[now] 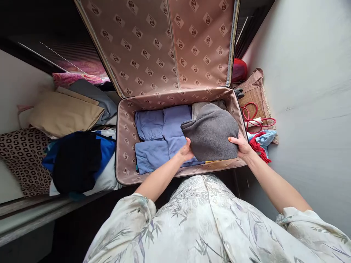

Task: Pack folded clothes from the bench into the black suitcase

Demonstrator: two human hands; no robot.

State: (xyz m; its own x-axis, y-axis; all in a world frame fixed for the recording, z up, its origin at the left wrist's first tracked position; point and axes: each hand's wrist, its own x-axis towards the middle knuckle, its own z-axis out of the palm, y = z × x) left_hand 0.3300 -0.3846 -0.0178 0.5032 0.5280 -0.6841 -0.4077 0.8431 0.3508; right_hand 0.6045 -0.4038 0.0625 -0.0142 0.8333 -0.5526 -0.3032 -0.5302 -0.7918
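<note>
Between my two hands is a folded dark grey garment (214, 133), held over the right side of an open suitcase (124, 137). My left hand (187, 150) grips its left lower edge, thumb on top and the other fingers mostly hidden beneath. At the right edge my right hand (241, 145) holds it the same way. Folded blue clothes (152, 157) lie in the left and middle of the suitcase. A lighter grey folded cloth (196, 109) shows behind the dark garment, which hides most of what lies under it.
The suitcase lid (153, 44) stands upright at the back. Left are folded beige cloth (65, 113), black clothing (76, 160) and a patterned cushion (24, 157). On the right, a red cord (249, 117) lies by red and light blue cloth (263, 140), near a wall (309, 91).
</note>
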